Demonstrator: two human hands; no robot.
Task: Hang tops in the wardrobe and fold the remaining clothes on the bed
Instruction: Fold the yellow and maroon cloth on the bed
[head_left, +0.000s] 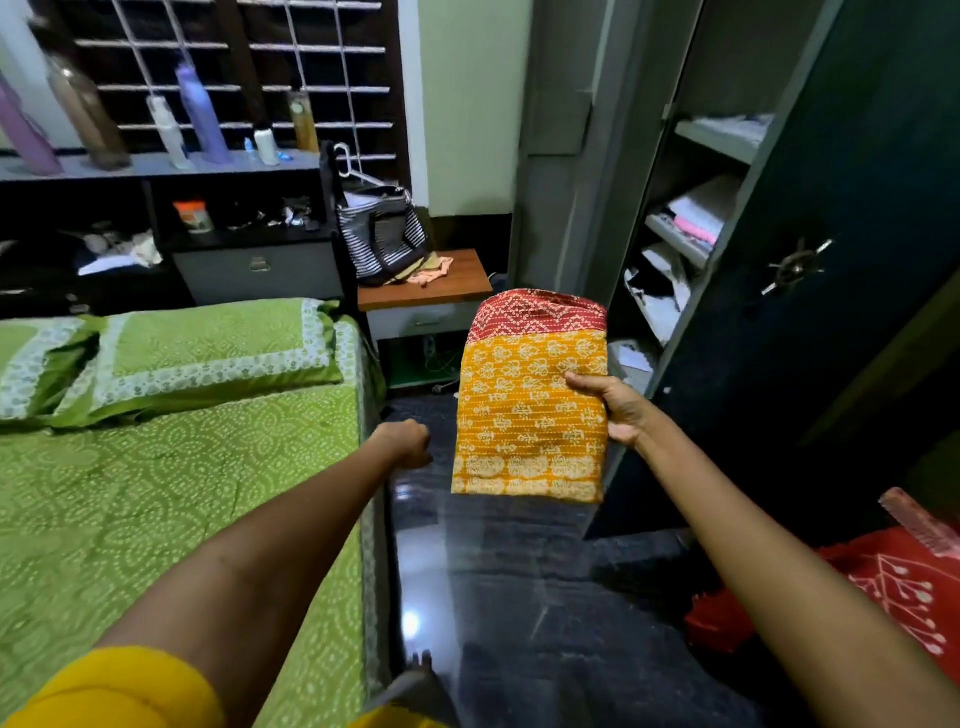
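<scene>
Right hand (615, 410) grips folded orange-and-red printed cloth (530, 400), thumb on top, before open wardrobe (691, 228); left hand (408, 441) clenched, holding nothing, beside bed (182, 493).

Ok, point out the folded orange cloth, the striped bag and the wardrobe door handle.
folded orange cloth (524, 415): head view, middle of its orange printed face.
striped bag (382, 236): head view, its striped front panel.
wardrobe door handle (795, 266): head view, hub of the metal handle.
</scene>
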